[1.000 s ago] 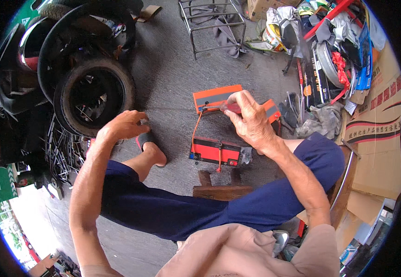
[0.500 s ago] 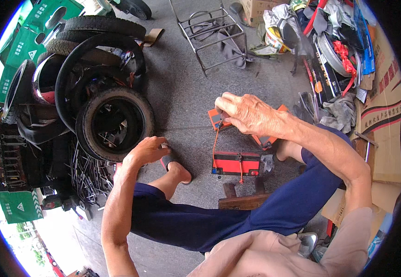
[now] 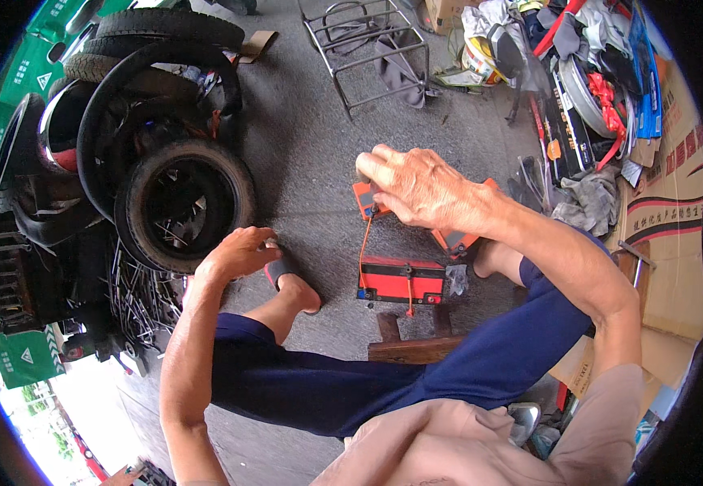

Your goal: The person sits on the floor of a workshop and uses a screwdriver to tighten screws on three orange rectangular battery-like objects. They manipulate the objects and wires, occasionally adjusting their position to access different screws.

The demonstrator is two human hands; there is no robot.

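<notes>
My right hand reaches over an orange-and-grey battery, fingertips pinched together at its top. What they grip is hidden behind the fingers. A thin orange wire runs from that battery's near end down to the left side of a red-and-black battery on the floor. A second short orange wire hangs over the red battery's front. Partly under my right wrist lies another orange battery. My left hand hovers beside my left foot, fingers curled together around a small pale bit too small to name.
Stacked tyres and metal rods crowd the left. A low wooden stool stands between my legs. A metal rack lies ahead. Bags, rags and cardboard fill the right side, with a hammer among them.
The whole view has shifted slightly, with everything a little further left. My right hand stays pinched over the orange battery; my left hand stays curled near the foot.
</notes>
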